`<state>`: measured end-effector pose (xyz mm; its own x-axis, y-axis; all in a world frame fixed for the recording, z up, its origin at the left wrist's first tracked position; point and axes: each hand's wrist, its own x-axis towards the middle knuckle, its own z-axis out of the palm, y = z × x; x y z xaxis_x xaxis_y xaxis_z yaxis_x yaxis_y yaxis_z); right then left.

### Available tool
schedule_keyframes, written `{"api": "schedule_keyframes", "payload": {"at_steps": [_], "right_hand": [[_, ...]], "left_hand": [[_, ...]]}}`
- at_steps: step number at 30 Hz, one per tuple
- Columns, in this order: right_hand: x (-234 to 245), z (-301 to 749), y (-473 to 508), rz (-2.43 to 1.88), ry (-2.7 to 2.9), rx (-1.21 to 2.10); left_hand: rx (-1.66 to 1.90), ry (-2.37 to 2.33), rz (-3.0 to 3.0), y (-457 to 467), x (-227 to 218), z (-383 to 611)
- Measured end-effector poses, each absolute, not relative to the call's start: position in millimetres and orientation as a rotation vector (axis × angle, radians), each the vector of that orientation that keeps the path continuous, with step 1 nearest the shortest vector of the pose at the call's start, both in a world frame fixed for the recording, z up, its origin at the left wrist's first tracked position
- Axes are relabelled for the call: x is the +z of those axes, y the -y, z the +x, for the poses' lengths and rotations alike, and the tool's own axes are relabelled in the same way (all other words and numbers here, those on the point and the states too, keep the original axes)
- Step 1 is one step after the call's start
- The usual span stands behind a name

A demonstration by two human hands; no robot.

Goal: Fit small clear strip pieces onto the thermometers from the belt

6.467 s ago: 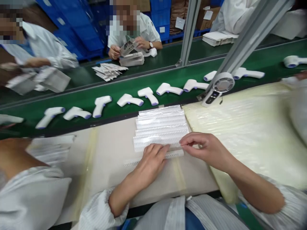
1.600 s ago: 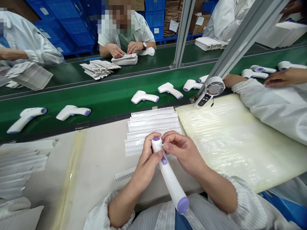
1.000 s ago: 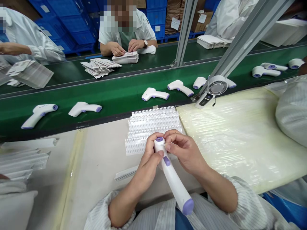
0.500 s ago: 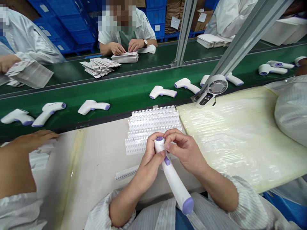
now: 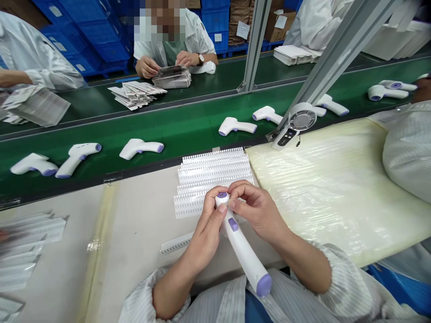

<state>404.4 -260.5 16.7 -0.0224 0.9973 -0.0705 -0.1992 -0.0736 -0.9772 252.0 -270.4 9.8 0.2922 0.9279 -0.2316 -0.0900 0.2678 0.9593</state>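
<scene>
Several white plastic comb strips (image 5: 32, 233) lie at our far left, with one loose strip (image 5: 177, 243) and a bank of strips (image 5: 213, 179) left untouched nearby. Our left hand (image 5: 207, 237) wraps an infrared thermometer (image 5: 244, 256), held over the bank's near edge; our right hand (image 5: 259, 215) pinches at its head, what it pinches too small to tell.

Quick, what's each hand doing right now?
Left hand: closed, holding a white infrared thermometer.
Right hand: closed to a pinch at the thermometer's top; whether it holds anything is too small to tell.
</scene>
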Motion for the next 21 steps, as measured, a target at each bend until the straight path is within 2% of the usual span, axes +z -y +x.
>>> {"api": "schedule_keyframes", "payload": {"at_steps": [4, 9, 12, 16, 21], "right_hand": [[16, 403, 260, -1.074, 0.985, 1.386], [16, 407, 256, -0.994, 0.613, 1.715], [17, 408, 252, -1.017, 0.488, 1.780], [24, 405, 256, -1.014, 0.580, 1.887], [40, 401, 257, -0.903, 0.909, 2.037]], "left_hand": [[0.863, -1.022, 1.032, 271, 5, 247], [0.855, -0.935, 0.904, 270, 5, 245], [0.953, -0.861, 0.864, 264, 14, 242], [1.106, -0.765, 0.876, 244, 33, 232], [1.486, -0.737, 1.059, 206, 40, 215]]}}
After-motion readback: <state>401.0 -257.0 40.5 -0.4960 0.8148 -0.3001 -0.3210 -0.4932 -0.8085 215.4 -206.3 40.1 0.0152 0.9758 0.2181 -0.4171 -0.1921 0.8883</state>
